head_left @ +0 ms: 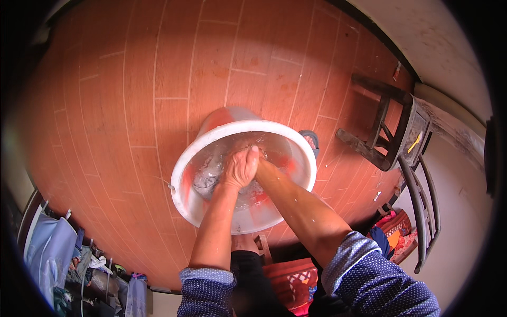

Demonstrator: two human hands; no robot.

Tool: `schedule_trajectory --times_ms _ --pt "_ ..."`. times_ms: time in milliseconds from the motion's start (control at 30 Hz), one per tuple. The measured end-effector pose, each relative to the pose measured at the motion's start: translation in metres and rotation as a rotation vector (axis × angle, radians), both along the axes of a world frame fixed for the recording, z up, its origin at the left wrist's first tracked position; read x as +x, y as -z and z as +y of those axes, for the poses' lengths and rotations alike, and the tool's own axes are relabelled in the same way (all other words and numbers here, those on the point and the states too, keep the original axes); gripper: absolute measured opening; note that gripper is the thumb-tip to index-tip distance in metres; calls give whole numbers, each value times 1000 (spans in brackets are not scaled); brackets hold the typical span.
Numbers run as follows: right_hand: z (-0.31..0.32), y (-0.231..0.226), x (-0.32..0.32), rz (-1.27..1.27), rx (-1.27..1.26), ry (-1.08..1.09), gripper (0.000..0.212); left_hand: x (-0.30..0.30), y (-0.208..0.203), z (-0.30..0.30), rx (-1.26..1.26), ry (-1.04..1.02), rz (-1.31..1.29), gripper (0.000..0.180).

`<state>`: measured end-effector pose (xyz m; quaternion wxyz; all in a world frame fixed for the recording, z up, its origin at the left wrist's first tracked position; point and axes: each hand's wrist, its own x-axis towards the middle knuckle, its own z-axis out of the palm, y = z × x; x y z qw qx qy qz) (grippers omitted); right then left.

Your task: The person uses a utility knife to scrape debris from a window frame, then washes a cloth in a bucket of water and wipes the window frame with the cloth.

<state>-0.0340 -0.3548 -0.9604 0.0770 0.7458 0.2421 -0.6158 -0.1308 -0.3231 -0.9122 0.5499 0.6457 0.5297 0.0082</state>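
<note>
A large whitish plastic tub (181, 158) stands on the floor in front of me, holding water (237, 205) with ripples and splashes. Inside its rim my two hands meet near the middle. My left hand (240, 167) shows its back, with the thumb up and the fingers curled down out of sight; whatever it grips is hidden. Mostly behind it, my right hand (261, 157) reaches into the tub, and its fingers do not show. Beside my left hand lies a pale greyish patch (206, 178) in the water; whether it is cloth or foam is unclear. Drops wet both forearms.
A dark chair (391, 129) lies on its side at the right, near the wall. A foot in a grey slipper (310, 140) shows past the tub's right rim. Red patterned fabric (293, 282) is below me. Hanging clothes (50, 248) fill the lower left. The floor (158, 63) is reddish plank-patterned tile.
</note>
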Motion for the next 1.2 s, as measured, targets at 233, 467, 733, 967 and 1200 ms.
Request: schedule_trajectory --times_ms 233,467,733,967,1200 --pt "-7 3 11 -3 -9 1 47 7 7 -14 -89 -182 175 27" --pt "-15 6 19 -21 -19 4 45 35 -96 -13 278 -484 -465 24" --pt "-21 8 17 -29 -29 -23 43 19 -92 -14 160 -556 -518 25" --pt "-24 12 9 -16 -36 -32 42 20 -113 3 129 -593 -622 30" --pt "-24 10 10 -12 -37 -29 40 -1 -78 -9 269 -469 -454 33"
